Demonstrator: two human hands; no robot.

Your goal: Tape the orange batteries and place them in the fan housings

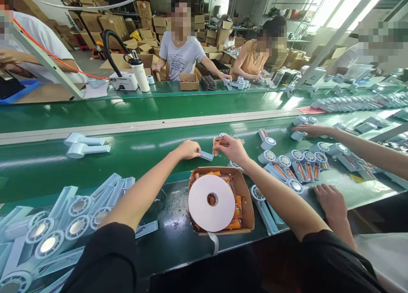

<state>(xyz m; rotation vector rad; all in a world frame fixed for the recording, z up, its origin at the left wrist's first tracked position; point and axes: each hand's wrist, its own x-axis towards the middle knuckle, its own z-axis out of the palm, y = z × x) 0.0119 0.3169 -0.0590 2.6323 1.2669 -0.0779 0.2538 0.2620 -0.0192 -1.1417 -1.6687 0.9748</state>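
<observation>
My left hand (188, 149) is closed on a pale blue fan handle piece (206, 155) that lies on the green belt (143, 150). My right hand (232, 148) pinches a small orange battery (216, 144) just right of that piece, its fingers closed. Below both hands sits a cardboard box (247, 199) with orange batteries, and a white tape roll (211, 203) lies on top of it.
Pale blue fan shells (76, 212) lie in rows at the lower left, and two more fan parts (84, 145) rest on the belt. A neighbour's hands (331, 201) work over fan parts with batteries (299, 165) on the right. Several people sit across the line.
</observation>
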